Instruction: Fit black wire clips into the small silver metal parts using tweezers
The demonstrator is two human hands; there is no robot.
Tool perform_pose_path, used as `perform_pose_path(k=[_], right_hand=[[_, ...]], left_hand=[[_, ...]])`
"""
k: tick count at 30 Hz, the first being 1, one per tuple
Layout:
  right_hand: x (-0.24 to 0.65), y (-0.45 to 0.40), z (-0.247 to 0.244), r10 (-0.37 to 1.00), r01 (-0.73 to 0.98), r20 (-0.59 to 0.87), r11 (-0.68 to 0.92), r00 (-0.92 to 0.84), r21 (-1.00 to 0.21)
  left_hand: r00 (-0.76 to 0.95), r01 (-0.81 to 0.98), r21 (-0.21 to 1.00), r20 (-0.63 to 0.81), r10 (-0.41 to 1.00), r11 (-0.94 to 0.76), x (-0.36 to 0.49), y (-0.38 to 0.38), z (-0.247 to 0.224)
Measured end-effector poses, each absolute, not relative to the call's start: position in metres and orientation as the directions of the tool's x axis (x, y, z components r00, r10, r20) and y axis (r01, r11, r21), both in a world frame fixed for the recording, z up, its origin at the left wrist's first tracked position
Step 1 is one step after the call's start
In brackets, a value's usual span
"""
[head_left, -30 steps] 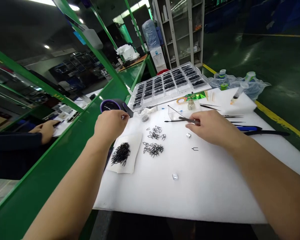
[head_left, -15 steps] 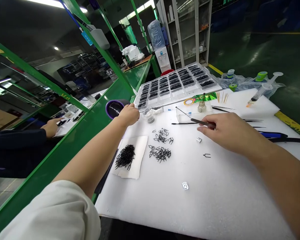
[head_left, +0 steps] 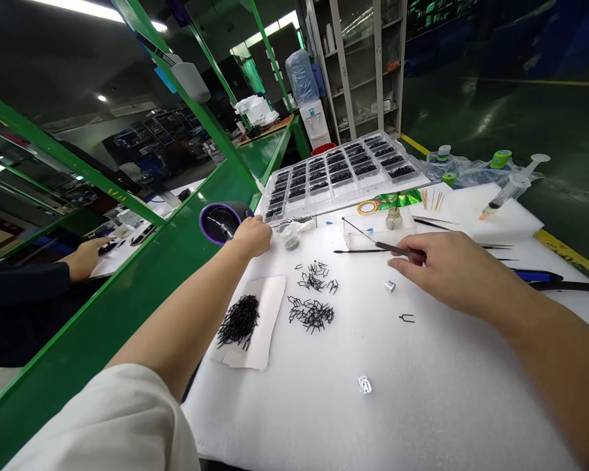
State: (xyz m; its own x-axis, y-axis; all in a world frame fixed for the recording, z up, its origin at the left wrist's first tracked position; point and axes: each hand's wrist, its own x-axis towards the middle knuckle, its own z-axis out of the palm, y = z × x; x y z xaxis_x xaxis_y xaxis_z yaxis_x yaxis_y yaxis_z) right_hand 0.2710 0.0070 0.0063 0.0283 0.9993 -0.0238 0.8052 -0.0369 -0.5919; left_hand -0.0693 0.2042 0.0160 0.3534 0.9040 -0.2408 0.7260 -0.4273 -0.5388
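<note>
My right hand pinches a thin dark tool, whose fine tip points up and left over a clear flat case. My left hand has its fingers closed beside a black and purple round object; what it holds, if anything, is hidden. Small black forked parts lie in loose piles on the white surface, and a dense pile rests on white paper. A single forked part and two small silver pieces lie apart from them.
A compartment tray of black parts spans the back. Near it are a small glass jar, a clear round container and a syringe. At the left, another person's hand is beyond the green frame.
The view has shifted slightly, so the tabletop things sit lower in it. Both hands keep nearly the same poses and the tool stays in my right hand. The other person's hand has moved left in view.
</note>
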Motion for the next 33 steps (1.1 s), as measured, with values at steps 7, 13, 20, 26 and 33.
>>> perform_pose_path(k=[7,13,20,26,33], right_hand=[[0.269,0.007,0.007,0.997,0.793,-0.071,-0.047,0.005,-0.608],[0.266,0.007,0.004,0.997,0.782,-0.08,-0.048,-0.002,-0.621],[0.266,0.004,0.006,0.999,0.785,-0.047,-0.009,-0.025,-0.619],[0.267,0.005,0.007,1.0,0.783,-0.008,0.018,-0.03,-0.621],[0.27,0.005,0.006,1.0,0.782,0.008,0.007,-0.003,-0.624]], left_hand=[[0.443,0.774,-0.459,-0.099,0.891,-0.436,-0.067,0.194,0.052],[0.593,0.779,-0.256,0.007,0.805,-0.572,-0.02,0.102,0.065],[0.678,0.735,-0.02,0.041,0.734,-0.678,0.035,-0.007,0.015],[0.722,0.666,0.126,0.137,0.678,-0.735,0.02,-0.011,0.013],[0.773,0.551,0.297,0.171,0.611,-0.78,0.009,-0.006,0.004]])
